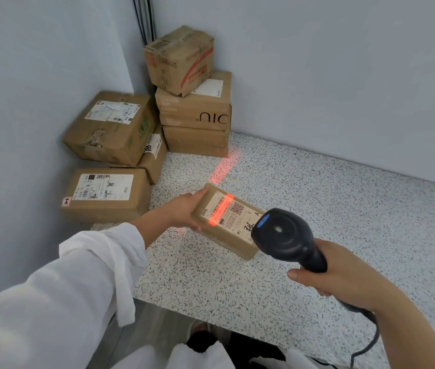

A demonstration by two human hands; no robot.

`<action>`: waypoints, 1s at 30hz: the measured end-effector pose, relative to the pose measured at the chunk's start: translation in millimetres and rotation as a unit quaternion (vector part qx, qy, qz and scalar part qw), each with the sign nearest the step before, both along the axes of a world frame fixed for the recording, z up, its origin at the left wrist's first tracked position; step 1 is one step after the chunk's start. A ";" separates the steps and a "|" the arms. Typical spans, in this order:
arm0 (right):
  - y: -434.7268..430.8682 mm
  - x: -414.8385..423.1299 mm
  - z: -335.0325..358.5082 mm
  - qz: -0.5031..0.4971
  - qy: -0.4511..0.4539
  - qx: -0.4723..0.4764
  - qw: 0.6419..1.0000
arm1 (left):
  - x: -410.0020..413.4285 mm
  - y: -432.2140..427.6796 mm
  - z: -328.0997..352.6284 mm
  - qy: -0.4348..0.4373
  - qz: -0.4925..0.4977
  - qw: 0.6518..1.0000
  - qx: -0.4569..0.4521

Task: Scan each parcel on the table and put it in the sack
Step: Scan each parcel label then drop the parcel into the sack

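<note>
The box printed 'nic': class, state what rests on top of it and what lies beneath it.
On top sits a smaller cardboard box with red markings, turned askew. Beneath the nic box lies a flatter cardboard box on the table. Anything behind the stack is hidden.

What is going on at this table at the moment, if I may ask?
A person is partway through scanning. The left hand holds a small cardboard parcel by one end at the speckled table, while the right hand grips a black scanner aimed at it. The red beam lies across the barcode on its label. More boxes wait stacked in the back corner.
</note>
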State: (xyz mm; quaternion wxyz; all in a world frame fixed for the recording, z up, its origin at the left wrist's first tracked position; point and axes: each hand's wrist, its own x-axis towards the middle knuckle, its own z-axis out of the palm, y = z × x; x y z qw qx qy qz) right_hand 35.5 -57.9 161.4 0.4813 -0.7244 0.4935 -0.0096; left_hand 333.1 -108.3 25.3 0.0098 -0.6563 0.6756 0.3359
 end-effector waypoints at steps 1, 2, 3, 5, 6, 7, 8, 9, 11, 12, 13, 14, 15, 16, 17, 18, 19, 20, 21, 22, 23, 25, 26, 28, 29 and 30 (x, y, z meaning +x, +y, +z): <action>-0.1 0.2 0.0 0.000 0.001 -0.002 1.000 | 0.1 0.0 0.0 -0.002 -0.001 1.000 0.000; -0.2 0.5 0.2 0.000 0.002 -0.003 1.000 | 0.4 -0.1 -0.3 -0.003 -0.001 1.000 -0.001; -0.4 0.8 0.4 -0.001 0.003 -0.005 1.000 | 0.7 -0.4 -0.7 -0.003 -0.002 1.000 0.000; -0.8 1.4 1.2 -0.001 0.002 -0.006 1.000 | 1.1 -0.7 -0.9 0.000 -0.002 1.000 0.002; -1.2 1.8 1.5 -0.002 0.001 -0.006 1.000 | 1.2 -0.9 -0.8 0.002 -0.003 1.000 0.001; -1.5 2.0 1.8 -0.004 0.001 -0.007 1.000 | 1.4 -1.1 -0.7 0.002 -0.004 1.000 0.000; -1.9 2.4 2.2 -0.005 0.001 -0.008 1.000 | 1.8 -1.6 -1.0 0.001 -0.006 1.000 -0.001; -2.2 2.7 2.5 -0.006 0.001 -0.009 1.000 | 2.3 -1.9 -1.3 0.000 -0.007 1.000 -0.003; -2.7 2.9 3.0 -0.004 0.005 -0.012 1.000 | 3.1 -2.5 -2.5 -0.003 -0.007 1.000 -0.005; -2.9 2.9 3.1 -0.003 0.008 -0.013 1.000 | 3.4 -2.7 -3.4 -0.004 -0.007 1.000 -0.005; -3.1 2.8 3.2 -0.001 0.011 -0.015 1.000 | 3.5 -3.0 -4.3 -0.006 -0.007 1.000 -0.006; -3.2 2.9 3.2 0.000 0.013 -0.016 1.000 | 3.4 -3.5 -4.7 -0.007 -0.006 1.000 -0.007; -3.3 3.0 3.2 0.001 0.014 -0.016 1.000 | 3.1 -4.0 -4.8 -0.009 -0.004 1.000 -0.010; -3.5 3.1 3.1 0.001 0.014 -0.015 1.000 | 2.6 -4.8 -4.3 -0.012 -0.001 1.000 -0.017; -3.5 2.8 3.0 -0.001 0.013 -0.015 1.000 | 1.9 -5.6 -3.0 -0.018 0.001 0.999 -0.029; -3.7 2.7 3.0 -0.004 0.011 -0.014 1.000 | 0.9 -6.7 -1.7 -0.028 -0.002 0.999 -0.045; -3.5 2.3 3.2 -0.009 0.008 -0.014 1.000 | -0.1 -8.2 -0.4 -0.043 -0.010 0.997 -0.060; -3.2 1.6 3.4 -0.016 0.006 -0.014 1.000 | -1.2 -10.1 0.4 -0.060 -0.024 0.995 -0.073; -2.5 0.7 3.9 -0.023 0.004 -0.014 1.000 | -2.2 -12.6 1.1 -0.076 -0.043 0.993 -0.080; -1.8 -0.4 4.6 -0.030 0.003 -0.017 0.999 | -3.3 -16.0 1.7 -0.091 -0.066 0.990 -0.081; -0.7 -1.8 5.4 -0.035 0.003 -0.020 0.999 | -4.7 -20.1 1.9 -0.107 -0.091 0.987 -0.076; 2.7 -5.5 7.8 -0.049 -0.002 -0.023 0.999 | -8.5 -29.2 1.2 -0.134 -0.138 0.980 -0.059; 4.9 -8.2 9.1 -0.059 -0.007 -0.025 0.998 | -10.7 -33.0 0.5 -0.137 -0.150 0.978 -0.052; 10.7 -15.3 11.7 -0.084 -0.013 -0.033 0.996 | -15.9 -37.5 -0.6 -0.128 -0.156 0.978 -0.061; 14.0 -20.0 12.6 -0.098 -0.013 -0.040 0.994 | -19.4 -38.3 -0.8 -0.119 -0.154 0.978 -0.078; 17.5 -25.5 13.4 -0.114 -0.014 -0.047 0.992 | -24.2 -38.0 -0.4 -0.107 -0.147 0.978 -0.104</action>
